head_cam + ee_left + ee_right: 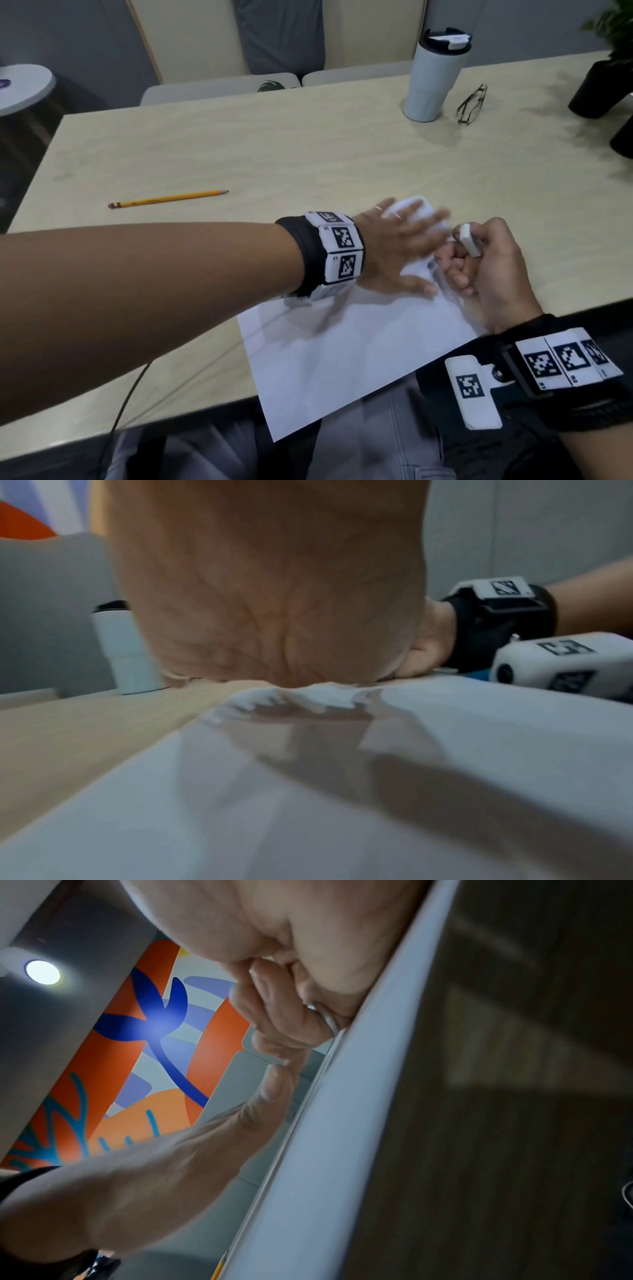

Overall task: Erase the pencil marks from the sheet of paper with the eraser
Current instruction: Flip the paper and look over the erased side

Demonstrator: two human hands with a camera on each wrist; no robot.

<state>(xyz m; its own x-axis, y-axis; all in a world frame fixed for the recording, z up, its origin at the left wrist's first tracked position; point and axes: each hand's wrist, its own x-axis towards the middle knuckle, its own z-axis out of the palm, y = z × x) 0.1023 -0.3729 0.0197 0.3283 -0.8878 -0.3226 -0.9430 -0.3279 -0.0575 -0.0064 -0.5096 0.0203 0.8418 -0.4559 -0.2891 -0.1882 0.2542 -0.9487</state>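
Left hand (394,246) lies flat, fingers spread on the paper (342,346), blurred; right hand (493,270) fist-grips the eraser (468,240) mid-frame.

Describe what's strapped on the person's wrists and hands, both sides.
Bare forearms, no sleeves. The left hand has a thin ring and a black wrist strap ringed with white blocks printed with black square markers. The right hand has the same black strap and marker blocks, plus a white marker-tagged camera pod.
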